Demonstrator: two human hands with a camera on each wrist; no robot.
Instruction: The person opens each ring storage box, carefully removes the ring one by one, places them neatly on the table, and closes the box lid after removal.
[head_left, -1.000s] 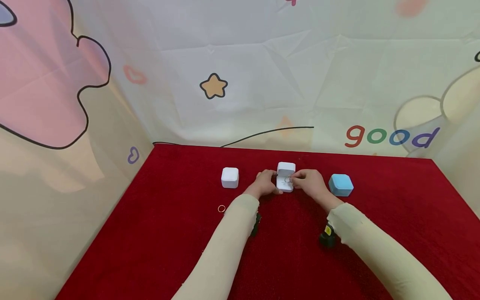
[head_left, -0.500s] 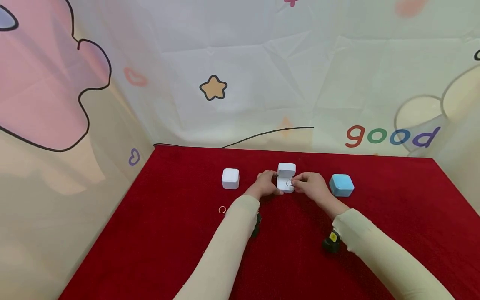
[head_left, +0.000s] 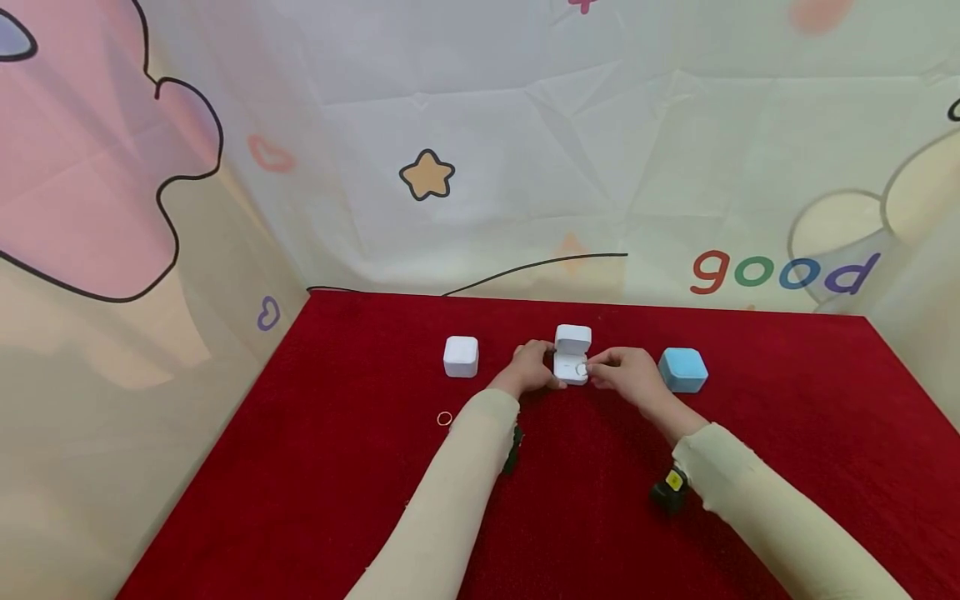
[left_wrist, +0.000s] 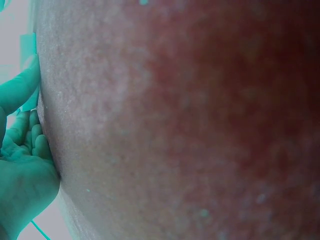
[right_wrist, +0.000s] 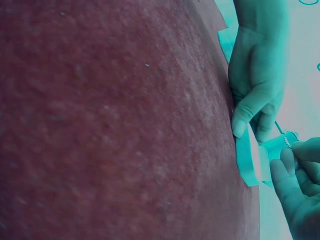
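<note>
A white ring box (head_left: 573, 338) stands with its lid raised near the back of the table. At its left side my left hand (head_left: 531, 367) holds the base, thumb at the front corner and fingers toward the back. My right hand (head_left: 628, 375) pinches a silver-coloured ring (head_left: 581, 368) between thumb and forefinger at the box's right side. From the right wrist, the ring's studded band (right_wrist: 287, 142) shows at the fingertips, above the box base (right_wrist: 245, 159). Whether the ring touches the box's insert cannot be told. The left wrist view shows the left hand (left_wrist: 25, 172) only at its edge.
To the left sits a closed white box (head_left: 461, 357), and to the right a closed light-blue box (head_left: 683, 371). A gold-coloured ring (head_left: 445, 419) lies beside the left sleeve on the red cloth (head_left: 322, 467). A printed curtain (head_left: 517, 183) hangs behind the table.
My right hand has shifted slightly right and toward me, bringing the pinched ring to the box's right edge. The left hand and the box have stayed in place.
</note>
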